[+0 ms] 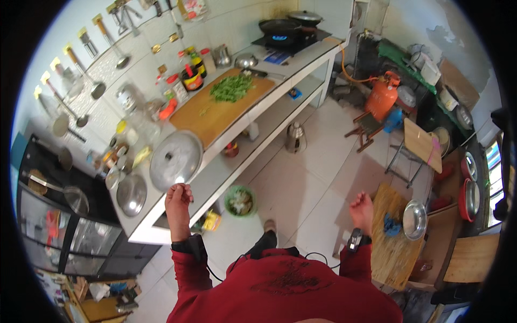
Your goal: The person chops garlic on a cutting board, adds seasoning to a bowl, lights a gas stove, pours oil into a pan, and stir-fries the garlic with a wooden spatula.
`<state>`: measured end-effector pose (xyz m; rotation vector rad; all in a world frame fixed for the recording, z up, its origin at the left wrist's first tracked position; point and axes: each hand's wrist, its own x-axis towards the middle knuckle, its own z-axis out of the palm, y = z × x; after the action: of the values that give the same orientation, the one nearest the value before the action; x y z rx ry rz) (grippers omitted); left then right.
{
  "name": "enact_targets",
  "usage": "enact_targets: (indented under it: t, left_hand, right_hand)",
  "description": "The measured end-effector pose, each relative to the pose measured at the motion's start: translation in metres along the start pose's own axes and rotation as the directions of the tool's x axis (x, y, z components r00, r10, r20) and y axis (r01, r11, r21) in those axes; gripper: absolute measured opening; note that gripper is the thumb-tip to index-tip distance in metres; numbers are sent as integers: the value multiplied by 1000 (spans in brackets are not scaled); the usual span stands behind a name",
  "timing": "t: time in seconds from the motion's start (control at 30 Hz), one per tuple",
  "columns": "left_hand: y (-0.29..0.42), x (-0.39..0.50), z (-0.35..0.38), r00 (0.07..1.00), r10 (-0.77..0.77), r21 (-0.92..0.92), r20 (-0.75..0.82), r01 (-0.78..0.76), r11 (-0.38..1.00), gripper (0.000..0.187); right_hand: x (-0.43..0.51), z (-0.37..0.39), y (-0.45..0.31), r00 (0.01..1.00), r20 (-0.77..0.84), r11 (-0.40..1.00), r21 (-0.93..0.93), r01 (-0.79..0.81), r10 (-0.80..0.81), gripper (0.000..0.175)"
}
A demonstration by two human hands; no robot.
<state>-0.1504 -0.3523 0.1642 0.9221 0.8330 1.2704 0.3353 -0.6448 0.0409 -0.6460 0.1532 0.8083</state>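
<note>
My left hand [178, 202] is raised with its fingers curled, and nothing shows in it. It appears right by the lower edge of a round metal pot lid [176, 159] with a dark knob, which lies at the counter's front edge; whether they touch I cannot tell. Over the floor on the right, my right hand [360, 210] is loosely curled and holds nothing visible. The nearest thing to it is a worn wooden table [383, 250]. Chopped green leaves [232, 87] lie on a wooden cutting board [202, 113], with a knife [258, 73] at its far end.
A metal bowl [415, 220] and a blue cloth [391, 224] sit on the wooden table. On the floor stand a green basin [240, 200], a metal kettle [296, 137], a small stool [365, 127] and an orange gas cylinder [381, 97]. A wok [279, 26] sits over a lit burner.
</note>
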Motion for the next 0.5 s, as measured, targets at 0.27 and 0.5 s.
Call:
enact_targets:
  t: [0.27,0.5]
  left_hand:
    - [-73,172,118,963,-248,127,105,234,964,15]
    - [-142,274,245,909,-321,221,267,267,938,15]
  right_hand:
    - [57,-4,-73,959,-164,971,19,237,-230,14]
    - [150,-14,-101,898,-388,963,79,258,-209,15]
